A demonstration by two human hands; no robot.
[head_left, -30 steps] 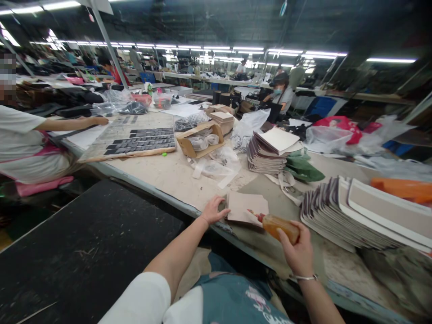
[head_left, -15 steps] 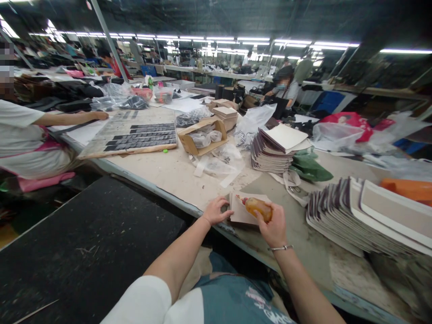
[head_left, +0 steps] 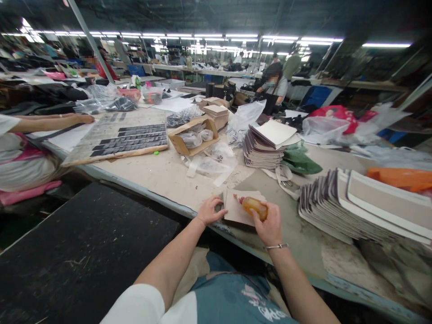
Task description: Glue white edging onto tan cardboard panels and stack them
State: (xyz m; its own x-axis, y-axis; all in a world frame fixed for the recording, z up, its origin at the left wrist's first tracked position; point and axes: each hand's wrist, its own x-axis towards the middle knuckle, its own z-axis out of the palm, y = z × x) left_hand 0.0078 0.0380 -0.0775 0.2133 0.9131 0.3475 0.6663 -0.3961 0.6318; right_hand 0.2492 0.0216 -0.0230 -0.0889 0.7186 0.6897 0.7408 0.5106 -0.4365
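My right hand (head_left: 270, 225) is wrapped round an amber squeeze bottle of glue (head_left: 254, 208), tilted with its red nozzle pointing left. The tip is over a beige panel (head_left: 236, 217) that lies near the table's front edge; whether it touches the surface I cannot tell. At the panel's left edge, my left hand (head_left: 209, 210) has its fingers curled, with thumb and forefinger on that edge. A small greyish patch shows between them.
Stacked panels (head_left: 364, 207) stand to the right, and another stack (head_left: 265, 146) sits behind. A cardboard box (head_left: 194, 135) holds plastic bags. A board with black strips (head_left: 128, 139) lies left, near a co-worker's arm (head_left: 54, 121). Green cloth (head_left: 300, 158) and a strap (head_left: 281, 177) are beside the stacks.
The whole scene has shifted slightly left in view as the head turned. The glue bottle's nozzle has moved little over the panel; both hands keep their hold.
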